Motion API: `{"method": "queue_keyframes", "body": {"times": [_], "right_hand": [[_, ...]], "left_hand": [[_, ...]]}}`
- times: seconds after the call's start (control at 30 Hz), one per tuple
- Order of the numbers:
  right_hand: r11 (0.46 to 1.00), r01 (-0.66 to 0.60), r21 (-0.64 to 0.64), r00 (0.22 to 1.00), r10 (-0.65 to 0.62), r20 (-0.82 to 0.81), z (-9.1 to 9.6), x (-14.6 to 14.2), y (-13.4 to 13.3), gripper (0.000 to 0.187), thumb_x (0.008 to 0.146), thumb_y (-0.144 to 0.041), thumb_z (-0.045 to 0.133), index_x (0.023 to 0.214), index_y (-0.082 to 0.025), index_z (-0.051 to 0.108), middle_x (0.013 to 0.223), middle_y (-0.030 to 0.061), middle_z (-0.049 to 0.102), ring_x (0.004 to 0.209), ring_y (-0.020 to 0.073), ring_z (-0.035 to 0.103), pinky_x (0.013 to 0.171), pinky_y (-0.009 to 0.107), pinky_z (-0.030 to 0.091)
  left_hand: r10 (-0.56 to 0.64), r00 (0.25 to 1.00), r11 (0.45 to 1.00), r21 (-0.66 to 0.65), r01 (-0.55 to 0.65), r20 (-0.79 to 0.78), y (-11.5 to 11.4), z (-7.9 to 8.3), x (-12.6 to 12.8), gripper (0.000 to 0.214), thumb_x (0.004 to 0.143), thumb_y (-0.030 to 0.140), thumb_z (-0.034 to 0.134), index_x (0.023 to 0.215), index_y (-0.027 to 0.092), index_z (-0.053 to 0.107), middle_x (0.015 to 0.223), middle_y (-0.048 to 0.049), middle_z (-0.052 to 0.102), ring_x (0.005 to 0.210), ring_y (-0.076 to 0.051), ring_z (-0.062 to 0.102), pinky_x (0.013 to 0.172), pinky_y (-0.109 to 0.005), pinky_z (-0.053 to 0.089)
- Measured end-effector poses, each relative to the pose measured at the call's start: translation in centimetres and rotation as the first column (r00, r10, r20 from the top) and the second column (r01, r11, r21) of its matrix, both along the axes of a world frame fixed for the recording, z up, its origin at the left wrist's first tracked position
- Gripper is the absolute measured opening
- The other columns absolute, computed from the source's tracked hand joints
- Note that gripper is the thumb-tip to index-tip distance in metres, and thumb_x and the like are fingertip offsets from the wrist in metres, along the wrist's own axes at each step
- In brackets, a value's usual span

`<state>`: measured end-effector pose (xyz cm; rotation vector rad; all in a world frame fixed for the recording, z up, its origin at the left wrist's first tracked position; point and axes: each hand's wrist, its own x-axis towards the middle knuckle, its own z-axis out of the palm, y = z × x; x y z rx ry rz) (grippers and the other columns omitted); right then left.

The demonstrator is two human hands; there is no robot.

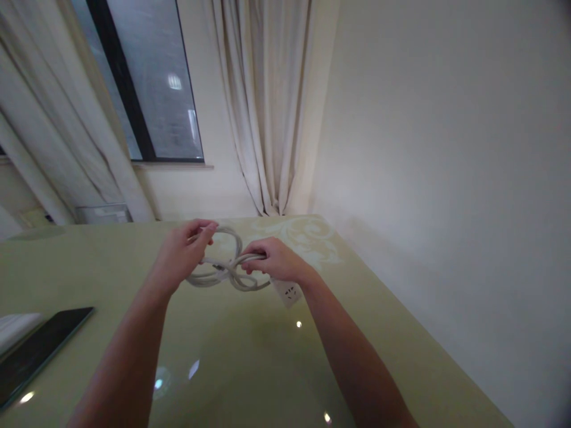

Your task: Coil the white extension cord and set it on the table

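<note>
A coiled white power cord (209, 279) spreads in loops between my two hands, bunched at its middle by what looks like a tie. My left hand (187, 244) is closed, thumb and fingers pinched at the upper left loop. On the other side, my right hand (274, 260) grips the right-hand loops between thumb and fingers. Below my right wrist shows the white power strip (288, 291) with dark socket slots; the wrist hides part of it. The cord is over the far part of the glossy table (241, 356).
A dark flat tablet-like device (44, 345) lies at the left, with a white object (18, 327) beside it. The table's right edge runs along a plain wall (446, 178). Curtains (267, 107) and a window (156, 77) are behind the table.
</note>
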<state>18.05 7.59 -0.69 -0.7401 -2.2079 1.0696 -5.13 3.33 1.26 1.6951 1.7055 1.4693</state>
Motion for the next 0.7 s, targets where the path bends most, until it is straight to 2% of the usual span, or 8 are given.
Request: {"method": "queue_keyframes", "body": {"times": [0.07,0.13,0.2,0.27,0.33,0.43,0.53,0.7], "right_hand": [[0.992,0.075,0.104,0.997,-0.076,0.007,0.2,-0.1,-0.2,0.014,0.086,-0.016,0.083,0.100,-0.016,0.078,0.092,0.0023,0.078,0.088,0.0157,0.071,0.081,0.025,0.050],[0.956,0.109,0.272,0.987,-0.136,0.082,0.5,-0.2,-0.6,0.014,0.088,-0.015,0.083,0.101,-0.017,0.077,0.097,0.0037,0.078,0.094,0.0173,0.072,0.085,0.027,0.049],[0.887,0.101,0.450,0.959,-0.207,0.193,0.8,-0.3,-1.1,0.011,0.095,-0.018,0.076,0.107,-0.018,0.076,0.106,0.0052,0.079,0.097,0.0191,0.072,0.085,0.028,0.048],[0.797,0.089,0.597,0.917,-0.300,0.265,1.0,-0.2,-1.4,0.014,0.102,-0.022,0.068,0.114,-0.021,0.075,0.115,0.0061,0.079,0.099,0.0207,0.073,0.081,0.029,0.048],[0.712,0.084,0.697,0.881,-0.379,0.282,1.3,0.1,-1.6,0.016,0.106,-0.027,0.064,0.117,-0.024,0.075,0.117,0.0051,0.079,0.100,0.0214,0.074,0.075,0.030,0.046],[0.599,0.086,0.796,0.858,-0.451,0.246,1.6,0.8,-1.4,0.017,0.105,-0.035,0.066,0.116,-0.026,0.076,0.115,0.0032,0.081,0.102,0.0210,0.073,0.073,0.030,0.045],[0.481,0.080,0.873,0.865,-0.469,0.179,1.7,1.4,-0.9,0.022,0.106,-0.037,0.065,0.121,-0.027,0.076,0.114,0.0013,0.082,0.100,0.0202,0.071,0.079,0.033,0.045],[0.275,0.112,0.955,0.881,-0.471,0.032,1.1,1.6,-0.2,0.019,0.105,-0.037,0.066,0.115,-0.025,0.078,0.107,0.0034,0.080,0.104,0.0220,0.063,0.085,0.037,0.042]], "left_hand": [[-0.073,0.980,0.997,-0.046,0.065,-0.186,0.6,-0.8,-0.3,0.050,0.090,0.063,0.059,0.103,0.020,0.078,0.085,-0.0074,0.076,0.060,-0.021,0.065,0.056,-0.032,0.054],[-0.129,0.922,0.991,-0.022,0.130,-0.365,1.2,-1.6,-0.1,0.047,0.094,0.060,0.055,0.103,0.020,0.079,0.096,-0.0111,0.079,0.081,-0.028,0.073,0.078,-0.040,0.059],[-0.143,0.861,0.978,0.064,0.199,-0.487,1.6,-2.1,0.5,0.043,0.097,0.053,0.055,0.107,0.020,0.080,0.112,-0.0149,0.079,0.107,-0.033,0.072,0.101,-0.049,0.055],[-0.146,0.828,0.953,0.146,0.264,-0.541,1.6,-2.2,1.5,0.040,0.100,0.048,0.054,0.113,0.021,0.080,0.130,-0.0164,0.075,0.126,-0.035,0.066,0.114,-0.054,0.047],[-0.171,0.822,0.932,0.181,0.314,-0.544,1.4,-2.1,2.4,0.038,0.102,0.042,0.051,0.117,0.022,0.080,0.137,-0.0147,0.072,0.132,-0.033,0.063,0.118,-0.054,0.045],[-0.231,0.832,0.930,0.138,0.342,-0.504,0.9,-1.6,3.1,0.036,0.102,0.039,0.051,0.116,0.022,0.080,0.131,-0.0119,0.074,0.123,-0.029,0.068,0.110,-0.047,0.053],[-0.246,0.850,0.952,0.047,0.302,-0.465,0.6,-1.3,2.8,0.042,0.102,0.047,0.050,0.108,0.021,0.082,0.126,-0.0118,0.076,0.112,-0.028,0.071,0.096,-0.042,0.059],[-0.362,0.845,0.926,-0.045,0.376,-0.394,0.6,-1.0,1.9,0.044,0.097,0.058,0.058,0.101,0.024,0.085,0.122,-0.0099,0.078,0.112,-0.029,0.071,0.103,-0.043,0.055]]}}
